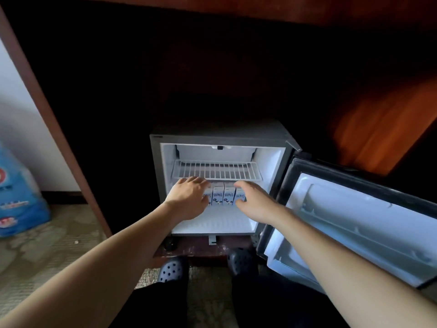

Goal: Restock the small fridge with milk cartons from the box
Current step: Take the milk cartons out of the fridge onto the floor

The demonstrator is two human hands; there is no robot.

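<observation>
A small grey fridge (156, 166) stands open under a wooden cabinet. On its white floor stands a row of several small blue-and-white milk cartons (223, 196), upright and side by side. My left hand (189, 195) grips the left end of the row, thumb in front and fingers over the top. At the right end, my right hand (254, 200) holds the outermost carton the same way. Both hands partly hide the end cartons. The wire shelf (217, 170) above them holds nothing. No box is in view.
The fridge door (354, 223) hangs open to the right, its inner racks bare. Dark wooden cabinet walls surround the fridge. A blue-and-white plastic pack (16, 197) sits on the carpet at the far left. My two shoes (171, 268) stand just before the fridge.
</observation>
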